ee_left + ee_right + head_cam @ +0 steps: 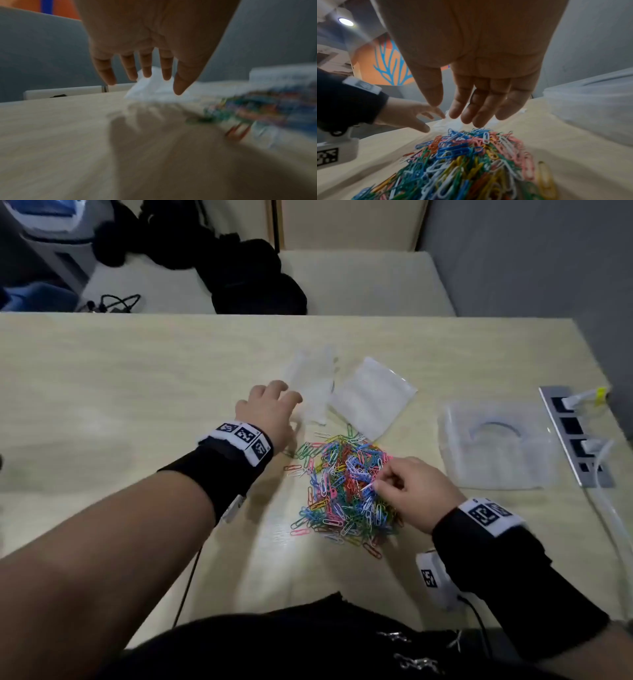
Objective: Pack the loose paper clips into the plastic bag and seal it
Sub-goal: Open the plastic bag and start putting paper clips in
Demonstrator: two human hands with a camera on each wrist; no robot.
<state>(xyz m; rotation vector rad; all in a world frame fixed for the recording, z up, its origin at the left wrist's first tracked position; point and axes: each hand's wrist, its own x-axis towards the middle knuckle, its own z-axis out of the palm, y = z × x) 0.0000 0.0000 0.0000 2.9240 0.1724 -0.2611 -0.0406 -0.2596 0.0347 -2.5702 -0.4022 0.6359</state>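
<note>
A heap of coloured paper clips (346, 491) lies mid-table, blurred in the left wrist view (267, 112). Behind it sit a crumpled clear plastic bag (313, 385) and a flat clear bag (371, 400). My left hand (274, 405) hovers just left of the crumpled bag (154, 89) with fingers spread (145, 70), holding nothing. My right hand (397, 484) hangs over the right side of the heap (471, 162). Its fingers (471, 108) are relaxed, with tips just above the clips, and grip nothing.
A larger clear plastic packet (496, 443) lies to the right. A socket strip (575, 436) with plugs and a white cable runs along the table's right edge. A black bag (253, 282) sits on the bench beyond the table's far edge.
</note>
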